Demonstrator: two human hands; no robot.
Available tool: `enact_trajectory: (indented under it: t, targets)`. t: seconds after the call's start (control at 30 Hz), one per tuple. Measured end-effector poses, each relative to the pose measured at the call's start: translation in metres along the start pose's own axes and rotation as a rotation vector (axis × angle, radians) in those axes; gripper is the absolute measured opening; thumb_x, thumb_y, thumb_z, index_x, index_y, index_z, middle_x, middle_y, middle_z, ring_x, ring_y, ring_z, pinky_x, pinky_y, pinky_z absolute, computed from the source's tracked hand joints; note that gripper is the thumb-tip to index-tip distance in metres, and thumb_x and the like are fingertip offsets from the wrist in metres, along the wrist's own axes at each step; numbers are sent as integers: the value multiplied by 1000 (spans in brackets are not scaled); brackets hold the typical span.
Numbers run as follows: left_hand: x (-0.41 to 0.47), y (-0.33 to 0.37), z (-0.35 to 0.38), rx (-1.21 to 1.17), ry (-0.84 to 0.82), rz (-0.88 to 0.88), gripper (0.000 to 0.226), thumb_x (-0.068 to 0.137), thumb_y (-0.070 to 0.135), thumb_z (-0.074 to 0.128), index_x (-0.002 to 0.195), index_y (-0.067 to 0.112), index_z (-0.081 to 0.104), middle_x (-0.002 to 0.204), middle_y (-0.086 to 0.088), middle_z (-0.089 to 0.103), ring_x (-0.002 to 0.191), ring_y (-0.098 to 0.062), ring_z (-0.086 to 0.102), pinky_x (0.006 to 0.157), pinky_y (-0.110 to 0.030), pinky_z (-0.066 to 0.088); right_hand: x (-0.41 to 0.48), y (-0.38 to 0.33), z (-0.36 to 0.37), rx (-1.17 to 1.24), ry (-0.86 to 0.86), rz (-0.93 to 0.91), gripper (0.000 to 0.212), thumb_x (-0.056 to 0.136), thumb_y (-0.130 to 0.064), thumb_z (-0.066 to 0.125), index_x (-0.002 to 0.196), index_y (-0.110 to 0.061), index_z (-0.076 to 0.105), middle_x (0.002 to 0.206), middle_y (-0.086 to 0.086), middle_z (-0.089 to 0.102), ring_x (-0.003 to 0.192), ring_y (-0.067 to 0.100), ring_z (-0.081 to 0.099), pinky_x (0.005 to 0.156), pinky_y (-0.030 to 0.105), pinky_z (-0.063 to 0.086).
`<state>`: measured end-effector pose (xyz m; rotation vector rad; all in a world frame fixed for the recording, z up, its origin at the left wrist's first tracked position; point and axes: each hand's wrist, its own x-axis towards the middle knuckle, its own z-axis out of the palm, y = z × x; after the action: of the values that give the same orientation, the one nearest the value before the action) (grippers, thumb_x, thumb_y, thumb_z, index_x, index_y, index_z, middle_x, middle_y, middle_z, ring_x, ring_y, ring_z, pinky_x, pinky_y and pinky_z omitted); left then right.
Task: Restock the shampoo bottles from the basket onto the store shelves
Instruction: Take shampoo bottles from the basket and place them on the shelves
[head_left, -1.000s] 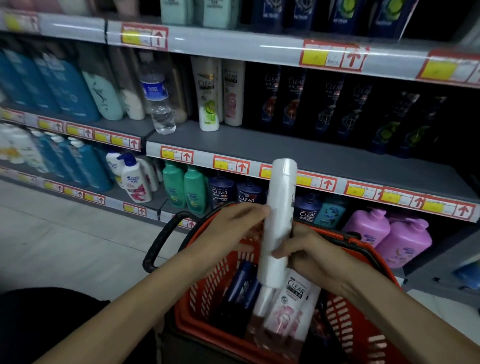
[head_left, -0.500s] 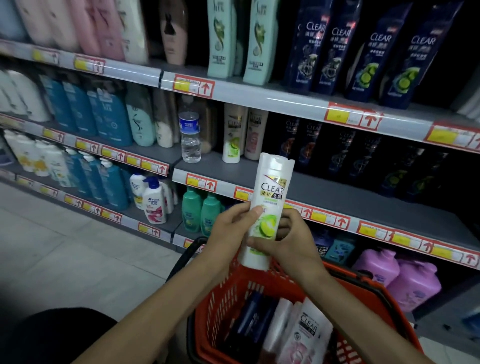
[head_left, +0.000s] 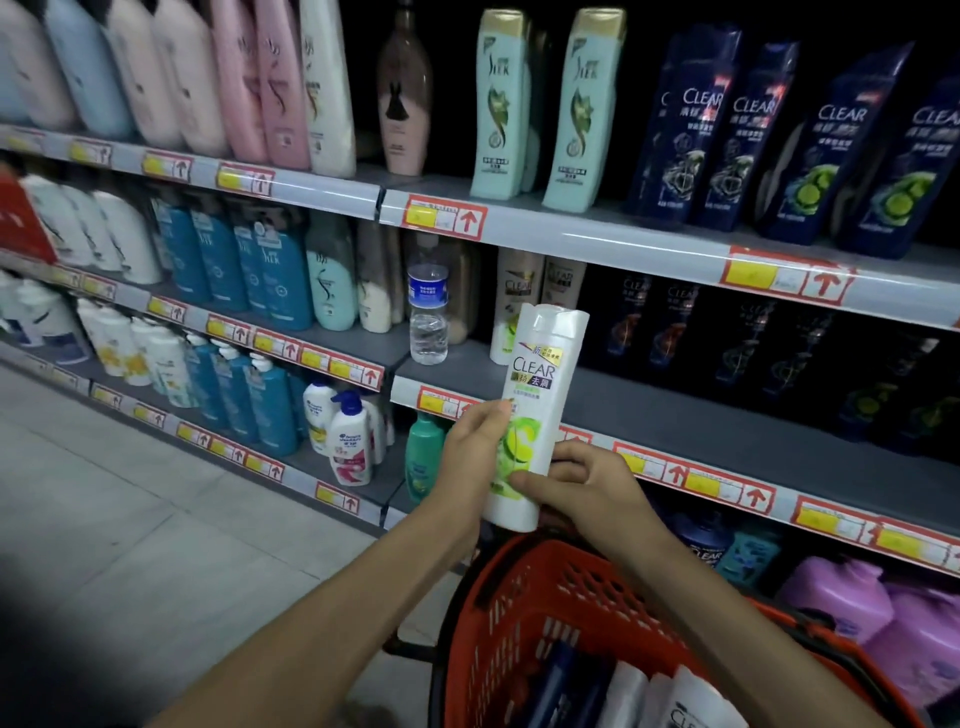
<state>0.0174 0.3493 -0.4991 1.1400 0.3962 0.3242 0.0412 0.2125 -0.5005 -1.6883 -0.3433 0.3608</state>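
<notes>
A white Clear shampoo bottle (head_left: 540, 395) with a green lime label stands upright in front of the middle shelf (head_left: 727, 431), cap up. My left hand (head_left: 475, 457) grips its left side and my right hand (head_left: 582, 488) holds its lower right side. Below them is the red basket (head_left: 519, 613) with dark blue and white bottles (head_left: 644, 696) lying inside. A matching white lime bottle (head_left: 511, 312) stands at the back of the middle shelf, just behind the held one.
A clear water bottle (head_left: 428, 312) stands on the middle shelf left of the held bottle. Dark Clear bottles (head_left: 769, 364) fill the shelf's back right, with bare shelf in front of them. Teal and dark blue bottles line the shelf above. Purple jugs (head_left: 883, 623) sit lower right.
The bottle has come up out of the basket and turned label-forward, then risen slightly toward the middle shelf. My view has tilted up, so higher shelves show and the basket sits lower.
</notes>
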Motion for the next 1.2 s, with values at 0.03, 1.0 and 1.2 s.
enact_trajectory:
  t: [0.03, 1.0, 1.2]
  targets:
    - [8, 2, 0, 25, -2, 22, 12, 104, 21, 59, 106, 12, 66, 98, -9, 73, 85, -21, 68, 82, -35, 56, 8, -1, 2, -26, 0, -26, 25, 84, -6, 81, 108, -6, 74, 94, 8, 80, 90, 27, 77, 89, 48, 61]
    - [213, -22, -19, 640, -12, 366, 73, 77, 22, 59, 144, 45, 45, 123, 14, 71, 109, -14, 71, 97, -45, 57, 262, 51, 41, -485, 392, -321, 45, 84, -27, 71, 127, -28, 59, 113, -2, 74, 101, 18, 71, 85, 45, 60]
    - [213, -18, -15, 741, 13, 340, 61, 75, 18, 61, 132, 37, 50, 121, 6, 71, 107, -23, 70, 92, -48, 57, 258, 39, 38, -525, 384, -246, 48, 83, -25, 82, 125, -13, 63, 114, 4, 73, 102, 21, 70, 86, 40, 59]
